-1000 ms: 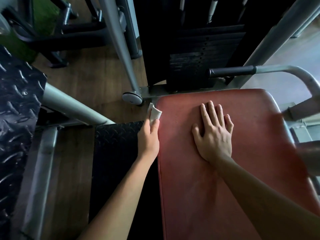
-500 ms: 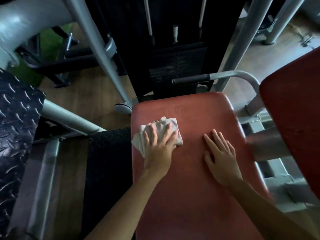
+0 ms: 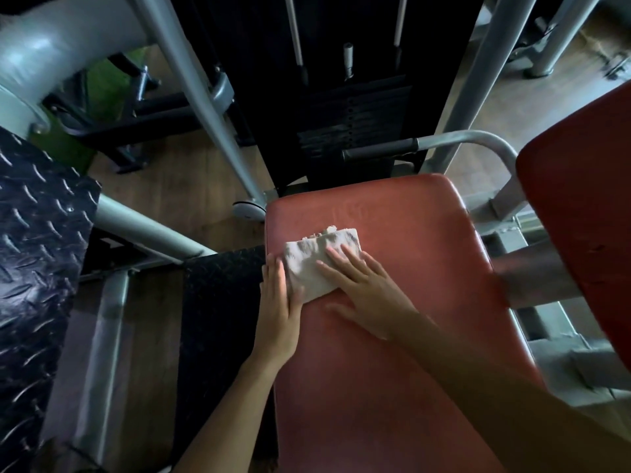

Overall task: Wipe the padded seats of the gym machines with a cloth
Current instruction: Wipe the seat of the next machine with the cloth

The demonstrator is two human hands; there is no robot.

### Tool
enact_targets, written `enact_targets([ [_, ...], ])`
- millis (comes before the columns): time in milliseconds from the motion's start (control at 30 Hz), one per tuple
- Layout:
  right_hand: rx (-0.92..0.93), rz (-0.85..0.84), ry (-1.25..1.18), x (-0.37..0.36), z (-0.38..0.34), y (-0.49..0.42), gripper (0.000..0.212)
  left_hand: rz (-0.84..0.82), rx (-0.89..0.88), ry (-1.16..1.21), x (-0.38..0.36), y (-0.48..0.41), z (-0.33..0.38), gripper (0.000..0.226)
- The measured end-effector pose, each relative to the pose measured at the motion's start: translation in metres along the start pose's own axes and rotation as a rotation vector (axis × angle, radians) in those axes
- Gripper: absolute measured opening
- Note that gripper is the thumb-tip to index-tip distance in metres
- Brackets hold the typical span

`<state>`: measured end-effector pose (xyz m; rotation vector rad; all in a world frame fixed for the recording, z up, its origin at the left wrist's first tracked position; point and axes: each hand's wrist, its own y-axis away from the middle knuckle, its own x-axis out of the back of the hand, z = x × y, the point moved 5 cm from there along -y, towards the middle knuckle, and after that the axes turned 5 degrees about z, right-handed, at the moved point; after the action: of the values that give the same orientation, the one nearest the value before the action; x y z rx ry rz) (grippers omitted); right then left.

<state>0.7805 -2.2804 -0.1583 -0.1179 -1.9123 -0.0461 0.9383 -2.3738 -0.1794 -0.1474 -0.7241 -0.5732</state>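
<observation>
2 hands bear on the cloth point(image 3: 317, 256), which lies on the far-left area of the padded seat point(image 3: 403, 353). The right hand point(image 3: 365, 290) presses it flat, fingers straight, for wiping contact. The left hand point(image 3: 277, 303) lies straight-fingered along its left edge, apparently steadying it.

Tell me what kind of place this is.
Most likely a gym. A red padded seat sits in front of a black weight stack, with a black-gripped handle and a grey steel frame tube beside it.
</observation>
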Motion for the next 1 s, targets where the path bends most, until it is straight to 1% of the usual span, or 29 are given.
enact_targets([
  [67,-0.023,0.032,0.075,-0.005,0.000,-0.004,0.067,-0.001,-0.020,-0.008,0.001,0.001,-0.002,0.068],
  [133,-0.058,0.126,0.187,-0.003,-0.002,-0.006,0.059,-0.024,-0.066,-0.043,0.001,0.002,-0.001,0.069],
  [233,-0.008,0.311,0.258,0.004,-0.013,-0.016,0.033,-0.052,-0.103,-0.053,0.003,0.003,-0.001,0.072],
  [267,0.001,0.343,0.267,0.008,-0.015,-0.019,0.029,-0.066,-0.099,-0.052,0.002,0.003,-0.001,0.074],
  [300,-0.010,0.342,0.272,0.012,-0.015,-0.020,0.026,-0.082,-0.097,-0.056,0.002,0.003,-0.002,0.077],
  [367,-0.079,0.294,0.274,0.017,-0.009,-0.015,0.030,-0.108,-0.107,-0.075,0.001,0.004,-0.005,0.084],
  [433,-0.165,0.254,0.296,0.023,0.000,-0.001,0.034,-0.116,-0.136,-0.123,0.000,0.003,-0.009,0.087],
  [567,-0.266,0.253,0.308,0.035,0.012,0.048,0.038,-0.089,-0.208,-0.258,-0.004,0.003,-0.013,0.079],
  [633,-0.275,0.243,0.268,0.035,0.016,0.069,0.038,-0.081,-0.209,-0.305,-0.006,0.004,-0.014,0.077],
  [667,-0.264,0.209,0.220,0.032,0.018,0.074,0.046,-0.081,-0.207,-0.324,-0.007,0.004,-0.015,0.076],
  [733,-0.213,0.096,0.120,0.021,0.019,0.073,0.075,-0.084,-0.214,-0.352,-0.007,0.004,-0.016,0.075],
  [767,-0.194,0.050,0.086,0.015,0.018,0.069,0.082,-0.087,-0.220,-0.362,-0.008,0.004,-0.016,0.075],
  [800,-0.188,0.030,0.067,0.008,0.019,0.065,0.082,-0.092,-0.225,-0.373,-0.008,0.004,-0.016,0.076],
  [833,-0.193,0.036,0.060,0.003,0.019,0.063,0.077,-0.097,-0.228,-0.390,-0.008,0.003,-0.015,0.075],
  [900,-0.229,0.084,0.036,-0.002,0.020,0.062,0.067,-0.105,-0.229,-0.452,-0.007,0.003,-0.014,0.074],
  [1000,-0.262,0.164,-0.007,0.001,0.016,0.062,0.059,-0.121,-0.202,-0.577,-0.002,0.006,-0.009,0.072],
])
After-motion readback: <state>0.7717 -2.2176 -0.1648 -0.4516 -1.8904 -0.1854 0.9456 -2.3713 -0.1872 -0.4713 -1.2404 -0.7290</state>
